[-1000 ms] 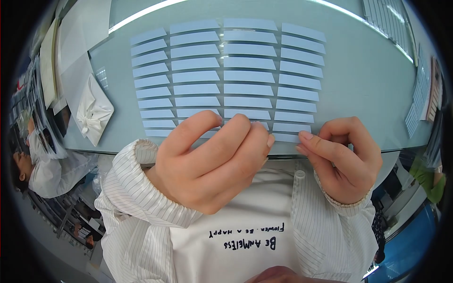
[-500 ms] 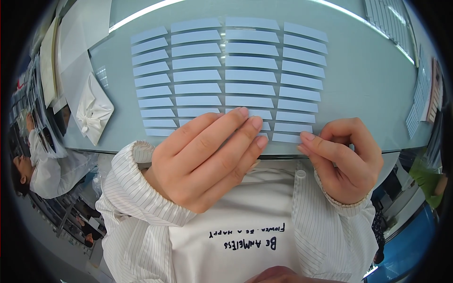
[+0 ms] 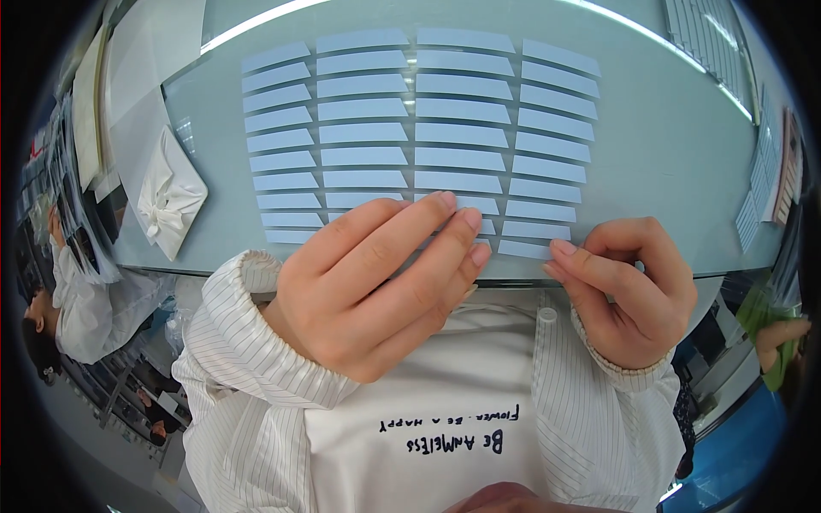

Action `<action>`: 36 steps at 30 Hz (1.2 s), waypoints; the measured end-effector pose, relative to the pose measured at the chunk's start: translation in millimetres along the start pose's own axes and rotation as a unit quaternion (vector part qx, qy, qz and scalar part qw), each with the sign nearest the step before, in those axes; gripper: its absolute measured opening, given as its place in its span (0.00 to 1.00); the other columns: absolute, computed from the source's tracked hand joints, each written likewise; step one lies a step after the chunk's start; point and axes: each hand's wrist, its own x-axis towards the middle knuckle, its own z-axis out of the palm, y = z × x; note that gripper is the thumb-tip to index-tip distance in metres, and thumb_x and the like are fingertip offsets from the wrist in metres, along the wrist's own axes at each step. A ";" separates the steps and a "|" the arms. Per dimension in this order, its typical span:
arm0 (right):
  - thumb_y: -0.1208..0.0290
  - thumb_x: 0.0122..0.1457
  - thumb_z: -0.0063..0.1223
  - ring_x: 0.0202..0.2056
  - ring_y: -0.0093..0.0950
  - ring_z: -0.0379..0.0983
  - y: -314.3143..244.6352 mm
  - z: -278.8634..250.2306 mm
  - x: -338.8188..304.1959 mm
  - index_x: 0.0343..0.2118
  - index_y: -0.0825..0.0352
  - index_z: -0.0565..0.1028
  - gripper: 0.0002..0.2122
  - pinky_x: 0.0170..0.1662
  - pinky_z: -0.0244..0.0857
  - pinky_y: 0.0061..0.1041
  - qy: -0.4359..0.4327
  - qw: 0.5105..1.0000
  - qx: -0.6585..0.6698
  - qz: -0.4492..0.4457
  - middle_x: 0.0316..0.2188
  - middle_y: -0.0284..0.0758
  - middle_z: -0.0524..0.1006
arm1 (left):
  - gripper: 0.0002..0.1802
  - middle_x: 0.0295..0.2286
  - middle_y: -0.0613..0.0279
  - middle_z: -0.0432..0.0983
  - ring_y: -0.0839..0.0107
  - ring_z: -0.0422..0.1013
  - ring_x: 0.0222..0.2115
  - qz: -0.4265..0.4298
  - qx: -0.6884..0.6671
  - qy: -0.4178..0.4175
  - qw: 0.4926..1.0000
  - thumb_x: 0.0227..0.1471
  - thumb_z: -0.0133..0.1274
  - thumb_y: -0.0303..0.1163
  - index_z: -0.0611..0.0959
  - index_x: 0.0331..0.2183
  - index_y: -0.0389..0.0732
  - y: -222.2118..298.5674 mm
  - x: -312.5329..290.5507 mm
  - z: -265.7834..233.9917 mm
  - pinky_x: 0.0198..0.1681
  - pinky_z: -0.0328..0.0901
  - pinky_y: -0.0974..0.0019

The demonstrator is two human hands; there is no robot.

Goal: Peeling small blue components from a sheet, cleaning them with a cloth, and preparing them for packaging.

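Observation:
Narrow pale blue strips (image 3: 462,109), each slanted at the right end, lie in four columns on the glass-topped table (image 3: 667,162). My left hand (image 3: 376,286) rests over the near rows of the middle columns. Its fingers are stretched out side by side, and they hide several strips. At the near right corner my right hand (image 3: 637,291) pinches the end of the lowest strip (image 3: 523,249) between thumb and forefinger. The other fingers of that hand are curled in. I cannot tell whether the strips are loose or share one clear sheet.
A white piece with a fabric bow (image 3: 164,209) lies at the left by large white sheets (image 3: 154,60). The table's near edge (image 3: 513,282) runs just under my hands. Papers (image 3: 761,188) stand at the far right. Another person (image 3: 90,312) is at the left.
The strips and both my hands sit slightly farther right, the strips shifting together. My hands keep the same pose. A bent hand now shows at the right rim by the green thing.

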 end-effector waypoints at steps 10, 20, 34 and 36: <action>0.86 0.41 0.73 0.21 0.19 0.67 -1.8 -2.5 -2.8 0.33 0.68 0.84 0.14 0.22 0.57 0.17 -0.009 1.000 0.008 0.007 0.28 0.34 0.75 | 0.17 0.43 0.55 0.82 0.58 0.78 0.44 -0.003 0.000 0.000 1.000 0.43 0.60 0.26 0.88 0.39 0.39 0.6 -0.1 -0.3 0.40 0.74 0.61; 0.83 0.40 0.73 0.18 0.20 0.66 -0.3 2.9 -1.1 0.31 0.67 0.84 0.12 0.19 0.57 0.18 0.015 1.000 -0.008 -0.004 0.25 0.32 0.75 | 0.16 0.43 0.55 0.82 0.58 0.78 0.44 -0.006 -0.003 -0.004 1.000 0.44 0.61 0.26 0.88 0.39 0.40 1.1 1.2 -1.1 0.40 0.73 0.61; 0.82 0.40 0.73 0.18 0.20 0.65 -1.9 2.2 -0.3 0.30 0.67 0.83 0.12 0.19 0.57 0.19 0.015 1.000 -0.012 0.003 0.25 0.32 0.75 | 0.16 0.42 0.55 0.82 0.58 0.78 0.43 -0.003 -0.002 -0.002 1.000 0.44 0.60 0.26 0.88 0.39 0.40 1.0 1.8 -1.1 0.39 0.73 0.60; 0.82 0.40 0.73 0.18 0.20 0.65 -1.3 2.0 -0.2 0.30 0.67 0.83 0.12 0.19 0.57 0.19 0.015 1.000 -0.009 0.003 0.25 0.32 0.75 | 0.16 0.42 0.55 0.82 0.58 0.78 0.43 -0.005 -0.002 -0.006 1.000 0.44 0.60 0.26 0.88 0.39 0.40 1.7 3.2 -2.2 0.39 0.73 0.61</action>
